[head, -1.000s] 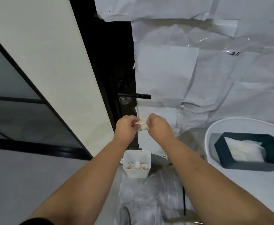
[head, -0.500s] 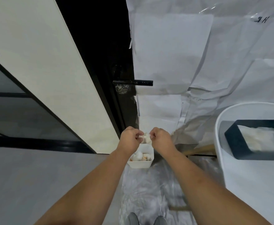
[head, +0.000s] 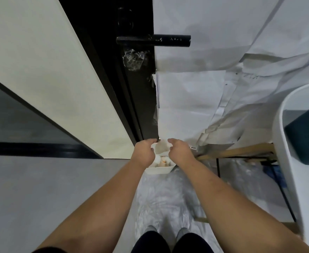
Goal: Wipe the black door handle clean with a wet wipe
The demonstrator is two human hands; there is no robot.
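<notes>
Against a paper-covered door, unfolding a wipe (head: 161, 147) pinched between left hand (head: 144, 152) and right hand (head: 179, 151) over a small white bin (head: 159, 169); next, probably lifting it to the black handle (head: 153, 40) well above

Two hands are showing, the left hand (head: 144, 152) and the right hand (head: 179, 152), and together they are pinching one wet wipe (head: 161, 147) stretched between them. One black door handle (head: 153, 40) is sticking out from the door. One white bin (head: 160, 168) is sitting on the floor under the hands, holding several crumpled used wipes, too bunched to count. One dark teal tray (head: 305, 136) is lying on one white round counter (head: 285, 161) at the right. Two shoes are peeking out at the bottom edge.
</notes>
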